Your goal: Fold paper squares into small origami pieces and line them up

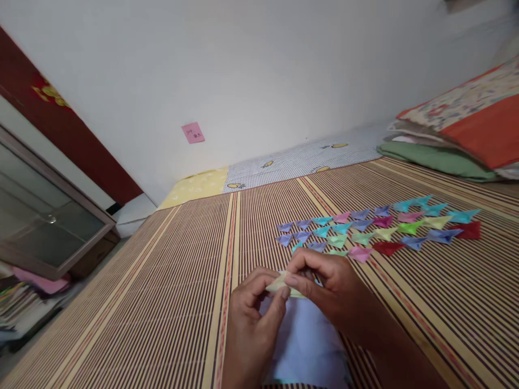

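A small piece of pale yellow folded paper (278,283) is pinched between my two hands, low in the middle of the view. My left hand (256,310) grips its left end between thumb and fingers. From the right, my right hand (324,283) pinches the other side, and its fingers hide part of the paper. Below both hands lies a pale bluish-white sheet or pad (306,340) on the striped mat. Beyond my right hand, folded paper pieces such as a pink one (360,254) and a dark red one (388,247) sit in rows.
The striped bamboo mat (174,286) covers the bed up to the wall. Folded bedding (482,124) is stacked at the right. A pink note (193,132) sticks to the wall. At the left stand a glass-fronted cabinet (52,216) and a pile of papers or books (24,308).
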The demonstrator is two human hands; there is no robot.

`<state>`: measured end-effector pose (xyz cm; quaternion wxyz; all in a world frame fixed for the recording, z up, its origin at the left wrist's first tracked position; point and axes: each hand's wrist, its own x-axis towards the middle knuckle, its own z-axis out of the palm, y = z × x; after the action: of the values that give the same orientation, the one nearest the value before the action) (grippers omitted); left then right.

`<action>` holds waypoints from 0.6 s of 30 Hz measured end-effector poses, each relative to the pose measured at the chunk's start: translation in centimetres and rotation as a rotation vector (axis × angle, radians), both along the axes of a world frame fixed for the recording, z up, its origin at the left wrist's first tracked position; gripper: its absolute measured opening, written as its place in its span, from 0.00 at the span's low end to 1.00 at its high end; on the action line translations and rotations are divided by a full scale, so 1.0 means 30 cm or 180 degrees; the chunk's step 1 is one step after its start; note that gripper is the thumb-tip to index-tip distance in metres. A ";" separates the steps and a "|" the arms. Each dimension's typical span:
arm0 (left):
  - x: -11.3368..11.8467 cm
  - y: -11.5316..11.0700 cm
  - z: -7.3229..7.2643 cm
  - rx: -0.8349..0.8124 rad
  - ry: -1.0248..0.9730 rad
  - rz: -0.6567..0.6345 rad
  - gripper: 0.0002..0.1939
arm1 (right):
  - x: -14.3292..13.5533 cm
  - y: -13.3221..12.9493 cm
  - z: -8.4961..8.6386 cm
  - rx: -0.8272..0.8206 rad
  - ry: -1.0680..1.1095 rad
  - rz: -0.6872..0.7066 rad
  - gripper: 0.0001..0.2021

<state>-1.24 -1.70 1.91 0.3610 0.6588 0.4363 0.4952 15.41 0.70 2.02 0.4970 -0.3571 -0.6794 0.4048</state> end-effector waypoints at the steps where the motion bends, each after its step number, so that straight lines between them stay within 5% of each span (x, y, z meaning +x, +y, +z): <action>1: 0.001 0.000 -0.001 0.0007 -0.0048 0.0044 0.06 | -0.001 -0.003 0.002 0.0020 -0.0024 -0.0058 0.09; 10: 0.024 -0.021 -0.011 0.0794 -0.0158 0.0901 0.08 | -0.030 -0.010 0.005 0.0336 -0.0103 -0.0489 0.11; 18: 0.016 -0.024 -0.021 0.1173 -0.0079 0.0858 0.08 | -0.028 -0.012 0.008 -0.0002 0.0233 -0.0240 0.09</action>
<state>-0.75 -2.42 1.27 0.1705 0.6432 0.4181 0.6183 14.58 0.35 2.27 0.5364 -0.3675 -0.6467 0.3988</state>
